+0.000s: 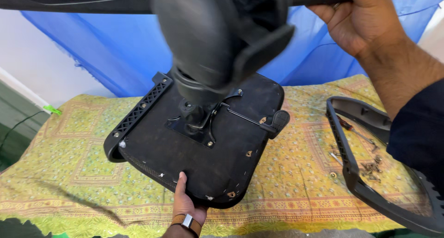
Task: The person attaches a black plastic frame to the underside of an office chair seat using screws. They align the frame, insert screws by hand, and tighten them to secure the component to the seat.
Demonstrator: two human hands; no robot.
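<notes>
base hub (217,39): blurred, nearest cam, over mechanism plate (196,120)
R hand (360,20): closed on base leg
L hand (185,203): fingers pressed flat on upturned seat (208,150) front edge, on yellow cloth
tip: keep seat pinned, lower hub square onto plate

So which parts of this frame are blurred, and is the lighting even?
Head view: the chair base near the lens is smeared with blur; the seat underside, left hand and patterned cloth are sharp; light is soft and even, with faint shadows.

no packages, labels, signs, screens visible
</notes>
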